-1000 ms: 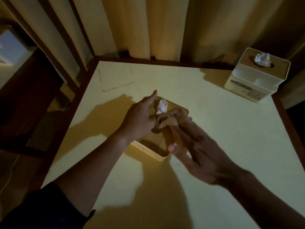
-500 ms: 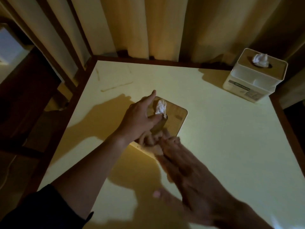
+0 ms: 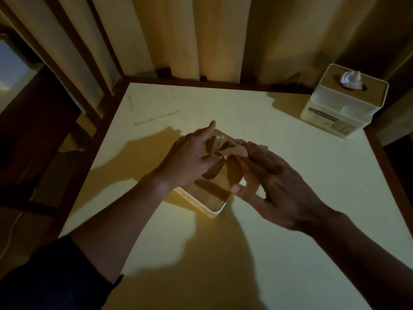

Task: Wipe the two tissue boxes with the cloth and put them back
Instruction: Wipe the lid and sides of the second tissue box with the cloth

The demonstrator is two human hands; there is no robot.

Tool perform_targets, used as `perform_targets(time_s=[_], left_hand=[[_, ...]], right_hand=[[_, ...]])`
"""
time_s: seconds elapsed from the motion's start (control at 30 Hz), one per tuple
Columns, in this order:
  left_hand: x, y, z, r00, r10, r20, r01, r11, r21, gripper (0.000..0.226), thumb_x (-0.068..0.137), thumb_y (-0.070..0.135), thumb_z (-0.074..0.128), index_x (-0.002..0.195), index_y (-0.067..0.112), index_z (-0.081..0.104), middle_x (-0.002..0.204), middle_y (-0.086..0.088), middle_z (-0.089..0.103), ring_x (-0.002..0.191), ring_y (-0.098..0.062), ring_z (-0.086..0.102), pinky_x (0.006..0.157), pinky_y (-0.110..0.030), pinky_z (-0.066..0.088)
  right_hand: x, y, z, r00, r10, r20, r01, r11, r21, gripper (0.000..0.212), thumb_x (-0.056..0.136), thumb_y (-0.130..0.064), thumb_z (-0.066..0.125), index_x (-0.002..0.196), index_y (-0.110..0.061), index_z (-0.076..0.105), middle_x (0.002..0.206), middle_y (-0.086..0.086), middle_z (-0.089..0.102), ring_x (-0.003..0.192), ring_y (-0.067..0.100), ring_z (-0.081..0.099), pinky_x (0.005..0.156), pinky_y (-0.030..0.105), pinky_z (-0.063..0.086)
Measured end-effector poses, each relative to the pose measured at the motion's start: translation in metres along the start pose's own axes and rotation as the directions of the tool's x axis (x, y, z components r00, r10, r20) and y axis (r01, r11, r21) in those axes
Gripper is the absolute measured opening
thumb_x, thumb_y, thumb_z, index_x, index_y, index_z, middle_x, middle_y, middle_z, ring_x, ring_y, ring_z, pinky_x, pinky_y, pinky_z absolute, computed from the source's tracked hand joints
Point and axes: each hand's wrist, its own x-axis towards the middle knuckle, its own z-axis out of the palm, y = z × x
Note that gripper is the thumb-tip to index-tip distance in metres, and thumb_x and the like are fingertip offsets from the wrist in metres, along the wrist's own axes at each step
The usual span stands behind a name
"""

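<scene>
A tissue box [image 3: 214, 193] with a tan wooden lid stands in the middle of the pale table [image 3: 279, 220]. My left hand [image 3: 190, 159] rests on the box's left side with the index finger stretched forward. My right hand [image 3: 274, 186] presses a crumpled tan cloth [image 3: 232, 148] onto the far part of the lid, fingers extended over it and thumb by the box's right edge. The cloth hides the box's tissue. A second, white tissue box [image 3: 339, 108] with a tissue sticking out of its top stands at the table's far right corner.
Curtains [image 3: 201, 36] hang behind the table's far edge. A dark wooden rim [image 3: 388, 166] borders the table. Dark furniture [image 3: 33, 130] stands to the left, below table height. A faint streak [image 3: 156, 118] marks the table's far left.
My right hand has swept the cloth from the lid's near edge back up to its far part, covering the tissue. The left hand has stayed on the box.
</scene>
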Motion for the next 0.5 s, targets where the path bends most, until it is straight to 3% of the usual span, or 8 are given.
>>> perform_targets(time_s=[0.07, 0.13, 0.23, 0.3, 0.4, 0.5], left_hand=[[0.013, 0.002, -0.003, 0.995, 0.058, 0.075, -0.065, 0.994, 0.09, 0.088, 0.094, 0.017, 0.07, 0.164, 0.031, 0.02, 0.164, 0.005, 0.037, 0.15, -0.016, 0.033, 0.116, -0.02, 0.025], [0.025, 0.005, -0.005, 0.985, 0.126, 0.122, -0.14, 0.983, 0.117, 0.084, 0.094, 0.008, 0.067, 0.164, 0.024, 0.022, 0.164, 0.0, 0.038, 0.15, -0.015, 0.035, 0.116, -0.018, 0.027], [0.032, 0.006, -0.003, 0.975, 0.18, 0.127, -0.196, 0.973, 0.121, 0.081, 0.097, 0.03, 0.069, 0.164, 0.022, 0.024, 0.163, 0.0, 0.04, 0.149, -0.014, 0.037, 0.119, -0.021, 0.028], [0.033, 0.004, -0.001, 0.97, 0.193, 0.146, -0.211, 0.97, 0.117, 0.082, 0.097, 0.035, 0.068, 0.164, 0.025, 0.022, 0.163, 0.004, 0.038, 0.15, -0.013, 0.035, 0.12, -0.026, 0.03], [0.033, 0.004, -0.001, 0.959, 0.232, 0.165, -0.255, 0.957, 0.136, 0.082, 0.098, 0.036, 0.067, 0.165, 0.026, 0.02, 0.164, 0.006, 0.036, 0.15, -0.011, 0.034, 0.121, -0.025, 0.03], [0.033, 0.007, -0.002, 0.947, 0.266, 0.18, -0.294, 0.944, 0.149, 0.082, 0.099, 0.032, 0.065, 0.165, 0.033, 0.016, 0.165, 0.006, 0.035, 0.15, -0.012, 0.034, 0.121, -0.03, 0.034]], right_hand=[[-0.009, -0.015, 0.003, 1.0, 0.019, 0.001, -0.019, 0.998, -0.059, 0.085, 0.105, -0.072, 0.035, 0.171, -0.019, 0.025, 0.176, 0.002, 0.028, 0.165, 0.017, 0.02, 0.131, 0.051, 0.026], [-0.017, -0.042, 0.009, 1.0, -0.021, -0.021, 0.02, 0.998, -0.06, 0.088, 0.103, -0.073, 0.042, 0.166, -0.012, 0.038, 0.173, 0.007, 0.036, 0.165, 0.022, 0.024, 0.131, 0.05, 0.027], [-0.018, -0.083, 0.029, 0.992, -0.127, -0.004, 0.127, 0.99, -0.056, 0.091, 0.099, -0.075, 0.05, 0.156, -0.003, 0.053, 0.164, 0.016, 0.048, 0.161, 0.029, 0.032, 0.135, 0.042, 0.018], [-0.017, -0.097, 0.042, 0.985, -0.167, 0.05, 0.172, 0.977, -0.127, 0.093, 0.1, -0.076, 0.047, 0.154, 0.0, 0.054, 0.162, 0.02, 0.05, 0.163, 0.032, 0.027, 0.135, 0.043, 0.015], [-0.019, -0.09, 0.039, 0.984, -0.163, 0.077, 0.172, 0.975, -0.141, 0.085, 0.105, -0.07, 0.045, 0.16, -0.004, 0.047, 0.168, 0.019, 0.042, 0.166, 0.028, 0.02, 0.134, 0.044, 0.019], [-0.018, -0.079, 0.03, 0.984, -0.176, 0.032, 0.178, 0.978, -0.105, 0.07, 0.107, -0.061, 0.051, 0.148, -0.004, 0.059, 0.162, 0.019, 0.05, 0.159, 0.03, 0.036, 0.13, 0.044, 0.029]])
